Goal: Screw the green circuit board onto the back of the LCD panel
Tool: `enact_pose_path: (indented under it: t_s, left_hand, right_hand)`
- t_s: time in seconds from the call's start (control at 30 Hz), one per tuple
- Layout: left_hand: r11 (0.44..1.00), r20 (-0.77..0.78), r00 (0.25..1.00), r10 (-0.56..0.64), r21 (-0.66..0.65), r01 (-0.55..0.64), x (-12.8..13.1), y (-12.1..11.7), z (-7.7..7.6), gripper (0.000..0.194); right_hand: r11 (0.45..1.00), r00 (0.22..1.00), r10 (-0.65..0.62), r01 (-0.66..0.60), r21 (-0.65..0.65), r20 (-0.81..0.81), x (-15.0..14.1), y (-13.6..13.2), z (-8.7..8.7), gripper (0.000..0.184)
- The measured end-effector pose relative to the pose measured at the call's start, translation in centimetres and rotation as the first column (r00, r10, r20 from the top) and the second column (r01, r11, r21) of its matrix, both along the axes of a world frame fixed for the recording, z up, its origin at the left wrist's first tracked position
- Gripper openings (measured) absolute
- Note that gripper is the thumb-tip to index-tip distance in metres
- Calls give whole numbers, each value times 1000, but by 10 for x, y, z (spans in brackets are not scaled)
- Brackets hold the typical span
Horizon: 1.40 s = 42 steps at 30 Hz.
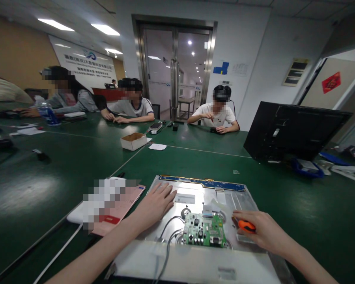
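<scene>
A silver metal monitor back panel [239, 197] lies flat on the green table in front of me. A small green circuit board [205, 230] sits at its middle, with grey cables running from it toward me. My left hand [155, 203] rests flat on the panel's left edge, fingers stretched out. My right hand [262, 230] is closed around an orange-handled tool [246, 226], probably a screwdriver, just to the right of the circuit board. A blue strip runs along the panel's far edge.
A pink paper and white pad [112, 207] lie left of the panel. A black monitor shell [292, 130] stands at the right. An open cardboard box [133, 141] sits mid-table. Three people sit at the table's far side; a sleeve shows at the far left.
</scene>
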<state>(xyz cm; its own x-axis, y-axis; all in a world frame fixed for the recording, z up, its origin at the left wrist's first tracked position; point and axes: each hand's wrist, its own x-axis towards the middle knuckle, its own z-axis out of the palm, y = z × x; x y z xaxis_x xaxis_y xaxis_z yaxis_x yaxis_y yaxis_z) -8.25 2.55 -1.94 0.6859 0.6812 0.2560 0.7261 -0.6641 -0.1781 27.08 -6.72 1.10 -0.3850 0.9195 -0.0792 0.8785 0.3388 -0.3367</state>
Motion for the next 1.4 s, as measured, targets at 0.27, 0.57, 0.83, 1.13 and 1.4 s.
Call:
enact_pose_path:
  t_s: [0.27, 0.57, 0.83, 1.13, 1.4]
  left_hand:
    - [973, 147, 989, 16, -228, 18, 9, -18, 29, 20]
    - [820, 345, 938, 3, -538, 195, 3, -48, 45, 18]
    - [809, 343, 939, -29, -544, 223, 7, -59, 33, 16]
    - [814, 374, 926, 43, -551, 184, 0, -56, 31, 18]
    - [645, 404, 912, 61, -714, 273, -3, -42, 30, 18]
  right_hand:
    - [997, 986, -10, -2, 74, 168, -7, 2, -9, 28]
    - [998, 957, 53, -64, 28, 284, -20, 0, -5, 39]
    - [998, 967, 38, -49, 36, 252, -17, -3, -14, 39]
    - [1000, 972, 15, -18, 14, 234, -19, -1, -13, 36]
    - [1000, 971, -10, 15, -17, 240, -22, -1, -9, 39]
